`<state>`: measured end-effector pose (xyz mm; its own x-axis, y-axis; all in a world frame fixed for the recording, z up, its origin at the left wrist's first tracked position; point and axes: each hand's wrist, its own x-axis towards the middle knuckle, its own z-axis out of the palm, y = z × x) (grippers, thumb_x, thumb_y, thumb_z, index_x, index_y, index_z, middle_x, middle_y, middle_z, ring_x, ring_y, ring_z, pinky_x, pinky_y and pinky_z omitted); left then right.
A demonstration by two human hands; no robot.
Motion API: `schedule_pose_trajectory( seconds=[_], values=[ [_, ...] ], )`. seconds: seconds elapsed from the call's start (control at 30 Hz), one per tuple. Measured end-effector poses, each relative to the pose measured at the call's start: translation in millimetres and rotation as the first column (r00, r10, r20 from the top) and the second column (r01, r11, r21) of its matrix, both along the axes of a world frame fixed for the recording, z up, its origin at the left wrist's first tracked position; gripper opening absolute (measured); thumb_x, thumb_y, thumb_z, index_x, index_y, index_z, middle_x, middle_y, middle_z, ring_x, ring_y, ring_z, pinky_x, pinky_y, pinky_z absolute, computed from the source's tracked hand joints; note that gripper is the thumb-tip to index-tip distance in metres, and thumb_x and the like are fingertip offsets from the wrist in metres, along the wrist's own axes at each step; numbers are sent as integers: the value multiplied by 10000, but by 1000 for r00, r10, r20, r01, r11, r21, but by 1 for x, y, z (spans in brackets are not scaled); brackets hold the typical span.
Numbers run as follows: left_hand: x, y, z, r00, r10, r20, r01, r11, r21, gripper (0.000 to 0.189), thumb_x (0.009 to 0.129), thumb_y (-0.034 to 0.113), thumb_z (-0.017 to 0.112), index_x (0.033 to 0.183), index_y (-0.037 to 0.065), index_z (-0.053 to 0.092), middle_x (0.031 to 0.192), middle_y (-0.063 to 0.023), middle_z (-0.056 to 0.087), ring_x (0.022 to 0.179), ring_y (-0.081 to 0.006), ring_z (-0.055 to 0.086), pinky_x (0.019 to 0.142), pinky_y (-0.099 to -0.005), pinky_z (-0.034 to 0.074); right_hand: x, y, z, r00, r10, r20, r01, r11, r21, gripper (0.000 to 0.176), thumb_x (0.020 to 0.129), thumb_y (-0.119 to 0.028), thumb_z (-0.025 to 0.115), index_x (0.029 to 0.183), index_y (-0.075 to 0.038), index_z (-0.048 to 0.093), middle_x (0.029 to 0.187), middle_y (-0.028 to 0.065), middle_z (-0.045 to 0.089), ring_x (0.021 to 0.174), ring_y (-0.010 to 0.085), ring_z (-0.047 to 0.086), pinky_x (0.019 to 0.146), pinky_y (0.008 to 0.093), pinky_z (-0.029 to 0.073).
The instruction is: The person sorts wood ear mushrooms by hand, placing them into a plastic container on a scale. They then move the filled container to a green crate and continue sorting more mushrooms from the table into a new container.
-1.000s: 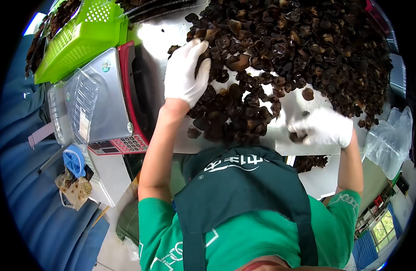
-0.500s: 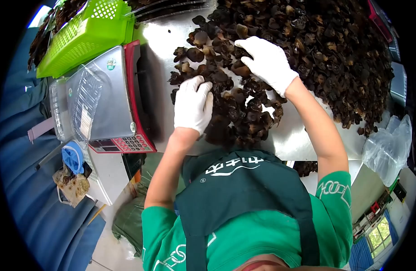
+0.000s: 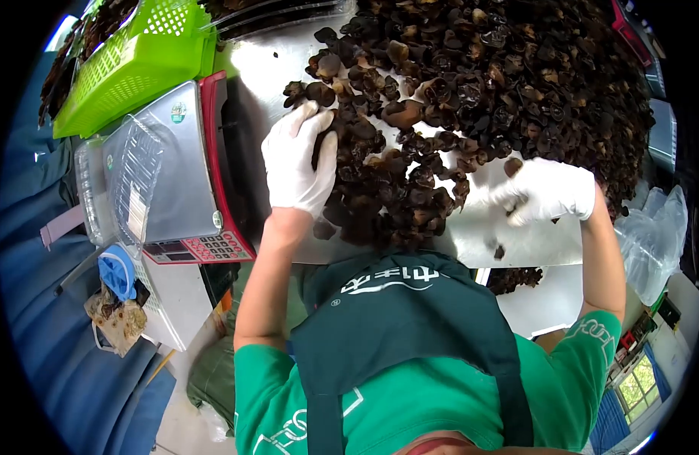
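Both my hands wear white gloves. My left hand (image 3: 300, 161) rests at the left side of a loose heap of dark wood ear mushrooms (image 3: 410, 193), its fingers curved and apart over the pieces. To the right of that heap, my right hand (image 3: 550, 191) is over the bare metal tabletop (image 3: 471, 239). Its fingers are bent and blurred, so I cannot tell whether they grip anything. One brown mushroom piece (image 3: 514, 167) shows right at its upper fingertips. A small dark piece (image 3: 499, 252) is near the table's front edge.
A much larger mushroom pile (image 3: 546, 98) covers the back right. At left stand a red-framed digital scale (image 3: 186, 171) with a clear plastic container (image 3: 133, 178) on it, and a green basket (image 3: 137, 72). A clear plastic bag (image 3: 653, 243) hangs at the right corner.
My right hand has moved from the back of the small heap rightward and toward me. My left hand has shifted a little left and up. The small dark piece has appeared near the front edge.
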<state>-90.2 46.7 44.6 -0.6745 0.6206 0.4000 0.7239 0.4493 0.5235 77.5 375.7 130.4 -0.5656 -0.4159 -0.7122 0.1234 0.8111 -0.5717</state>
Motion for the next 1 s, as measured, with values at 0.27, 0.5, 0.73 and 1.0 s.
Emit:
schedule_pose_trajectory(
  seconds=[0.27,0.5,0.73,1.0],
  values=[
    [-21,48,-21,996,-54,74,77,926,-370,415,871,205,705,1268,109,631,1318,-109,590,1248,-345,516,1040,-487,410,-107,-66,-83,473,-370,-800,412,895,-170,327,946,-257,637,1208,-72,704,1086,122,739,963,305,715,869,365,570],
    [6,-2,-5,997,78,-6,-78,976,-204,401,812,63,745,1208,89,688,1287,-150,650,1195,-360,607,1032,-453,478,-128,-77,-100,509,-291,-810,397,914,-79,278,867,-196,660,1111,-64,668,1029,148,697,888,311,686,798,402,558],
    [-26,-7,-2,992,125,10,-123,985,-119,321,850,66,727,1171,74,711,1264,-187,673,1164,-365,630,1026,-430,492,-18,-6,-5,1000,-4,5,5,993,-120,315,791,-309,754,961,-44,734,895,130,727,814,297,705,783,395,566],
    [5,4,-4,995,-82,-57,46,883,-468,560,855,392,757,1373,238,611,1462,-65,523,1395,-351,414,1128,-541,310,92,-32,-35,805,-402,-437,466,884,45,284,878,-214,685,1136,-96,696,1045,132,690,1030,313,651,928,423,510]
  ],
)
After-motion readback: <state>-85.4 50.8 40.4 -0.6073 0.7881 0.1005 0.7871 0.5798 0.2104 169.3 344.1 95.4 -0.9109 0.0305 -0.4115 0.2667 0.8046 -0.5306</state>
